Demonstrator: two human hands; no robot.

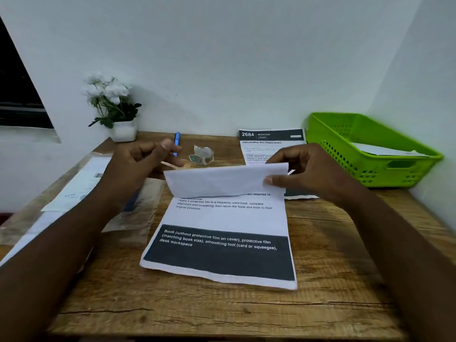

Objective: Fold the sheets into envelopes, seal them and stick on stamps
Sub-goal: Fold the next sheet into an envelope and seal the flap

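A printed sheet with a dark band near its front edge lies in the middle of the wooden desk. Its far part is lifted and folded toward me as a white flap. My right hand pinches the flap's right edge between thumb and fingers. My left hand hovers just left of the flap with loosely curled fingers, and I see nothing in it. A second printed sheet lies behind, partly hidden. Small stamps sit beside a clear tape roll.
A green basket holding folded paper stands at the back right. A potted white flower and a blue pen are at the back. A thin stick lies behind the flap. Plastic-sleeved papers cover the left side.
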